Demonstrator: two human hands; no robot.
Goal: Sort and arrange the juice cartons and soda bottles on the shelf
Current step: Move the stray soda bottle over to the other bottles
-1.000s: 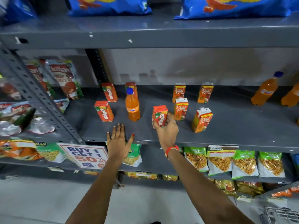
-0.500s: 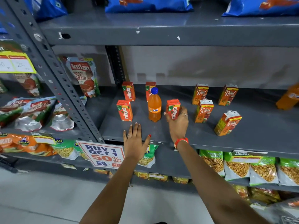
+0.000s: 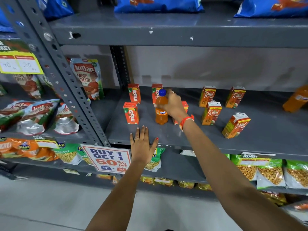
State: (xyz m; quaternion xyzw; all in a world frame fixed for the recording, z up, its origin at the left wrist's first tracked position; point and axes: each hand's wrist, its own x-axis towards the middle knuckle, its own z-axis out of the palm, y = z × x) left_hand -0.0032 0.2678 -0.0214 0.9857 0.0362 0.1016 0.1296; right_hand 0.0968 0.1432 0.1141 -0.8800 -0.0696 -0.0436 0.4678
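Soda bottle: an orange soda bottle [image 3: 161,108] with a blue cap stands upright on the grey shelf [image 3: 191,135], between the left group of cartons.
Right hand: the right hand [image 3: 172,104] is wrapped around the bottle's upper body and neck, fingers curled on it; an orange band sits on the wrist.
Left hand: the left hand [image 3: 142,145] lies flat and spread wide, palm down, on the front edge of the shelf, holding nothing.
Mango cartons: one red carton [image 3: 131,113] stands left of the bottle, near the front; two more, the back left carton [image 3: 134,93] and a carton behind the bottle [image 3: 155,92], stand at the rear. Another red carton [image 3: 184,105] is mostly hidden behind the right hand.
Mixed-juice cartons: four orange cartons stand to the right: rear carton [image 3: 207,96], far rear carton [image 3: 235,97], middle carton [image 3: 211,113], and a tilted front carton [image 3: 235,125].
Second bottle: another orange bottle [image 3: 295,99] sits at the right edge, partly cut off.
Sign: a sale sign [image 3: 107,158] hangs below the shelf edge, beside the left hand.
Pouches: tomato sauce pouches [image 3: 87,77] fill the neighbouring bay on the left.
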